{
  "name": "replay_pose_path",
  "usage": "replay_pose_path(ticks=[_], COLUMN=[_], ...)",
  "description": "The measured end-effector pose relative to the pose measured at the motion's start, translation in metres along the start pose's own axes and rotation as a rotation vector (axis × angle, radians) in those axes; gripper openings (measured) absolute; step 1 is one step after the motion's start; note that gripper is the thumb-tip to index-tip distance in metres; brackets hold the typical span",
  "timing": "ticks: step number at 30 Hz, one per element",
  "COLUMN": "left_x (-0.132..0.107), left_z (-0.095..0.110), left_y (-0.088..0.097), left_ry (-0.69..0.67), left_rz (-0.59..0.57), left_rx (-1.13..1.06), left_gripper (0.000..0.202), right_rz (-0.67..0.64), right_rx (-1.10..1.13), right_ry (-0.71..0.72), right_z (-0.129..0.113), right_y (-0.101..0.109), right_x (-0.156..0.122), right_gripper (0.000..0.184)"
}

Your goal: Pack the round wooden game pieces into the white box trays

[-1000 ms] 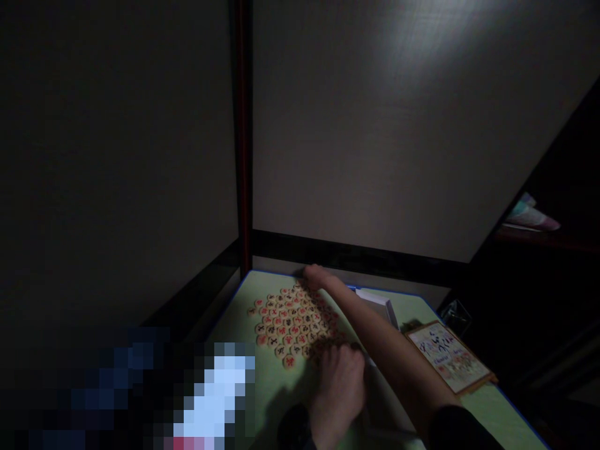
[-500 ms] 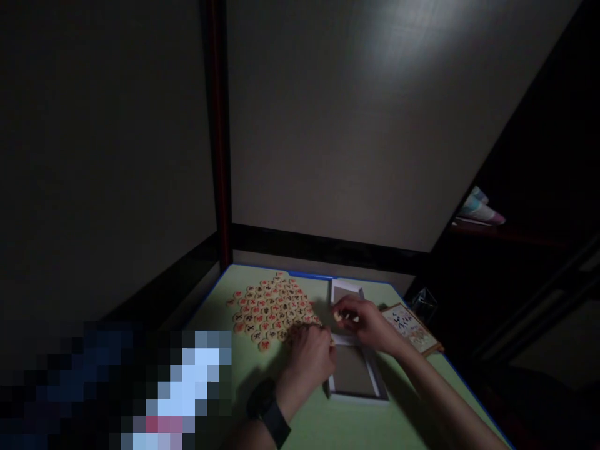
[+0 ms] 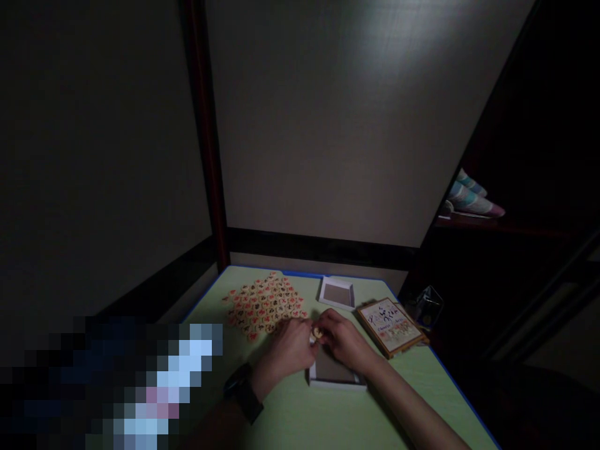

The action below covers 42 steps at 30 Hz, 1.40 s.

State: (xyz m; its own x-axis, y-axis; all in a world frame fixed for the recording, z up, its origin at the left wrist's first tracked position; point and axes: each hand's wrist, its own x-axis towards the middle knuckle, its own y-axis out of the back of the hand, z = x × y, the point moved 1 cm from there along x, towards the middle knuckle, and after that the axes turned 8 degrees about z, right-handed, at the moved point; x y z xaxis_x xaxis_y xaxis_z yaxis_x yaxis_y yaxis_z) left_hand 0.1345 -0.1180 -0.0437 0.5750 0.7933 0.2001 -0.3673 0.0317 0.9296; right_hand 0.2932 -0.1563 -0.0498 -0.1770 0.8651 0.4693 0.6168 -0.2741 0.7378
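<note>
Round wooden Chinese chess pieces [image 3: 267,305], several with red or black characters, lie spread in a flat cluster on the pale green table. My left hand [image 3: 291,345], a dark watch [image 3: 244,390] on its wrist, is curled at the cluster's near right edge; its fingertips and whatever they hold are hidden. Close against it, my right hand [image 3: 344,340] pinches a Chinese chess piece [image 3: 318,334] between thumb and fingers. Both hands are above the far end of a shallow white-edged box tray [image 3: 337,385], whose brown inside partly shows.
Farther back stands a second white-edged tray [image 3: 338,295]. To the right lies a flat box [image 3: 390,326] with printed characters on its lid. A transparent container [image 3: 428,306] is beyond the table's right edge. Wall panels [image 3: 323,137] rise behind the table [image 3: 300,419].
My right hand has moved left and nearer, bringing its piece up to my left hand. The view has shifted, and the far tray and printed box are less covered now.
</note>
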Motion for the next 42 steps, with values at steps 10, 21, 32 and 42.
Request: replay_pose_path(ticks=[10, 21, 32, 42], left_x=[-0.003, -0.001, 0.003, 0.003], left_z=[0.001, -0.003, -0.005, -0.006], left_y=[0.003, -0.002, -0.006, -0.004], left_ry=[-0.003, -0.021, 0.035, 0.036], left_rz=[0.036, 0.061, 0.047, 0.051], left_rx=[-0.001, -0.006, -0.042, -0.032], left_gripper=[0.024, 0.02, 0.017, 0.017], right_rz=[0.001, -0.003, -0.006, 0.01], right_rx=[0.009, -0.024, -0.052, -0.025], right_ry=[-0.011, -0.04, -0.069, -0.084], right_z=[0.004, 0.001, -0.007, -0.008], right_y=[-0.008, -0.003, 0.001, 0.004], right_x=[-0.001, -0.002, -0.002, 0.0], right_gripper=[0.036, 0.035, 0.033, 0.032])
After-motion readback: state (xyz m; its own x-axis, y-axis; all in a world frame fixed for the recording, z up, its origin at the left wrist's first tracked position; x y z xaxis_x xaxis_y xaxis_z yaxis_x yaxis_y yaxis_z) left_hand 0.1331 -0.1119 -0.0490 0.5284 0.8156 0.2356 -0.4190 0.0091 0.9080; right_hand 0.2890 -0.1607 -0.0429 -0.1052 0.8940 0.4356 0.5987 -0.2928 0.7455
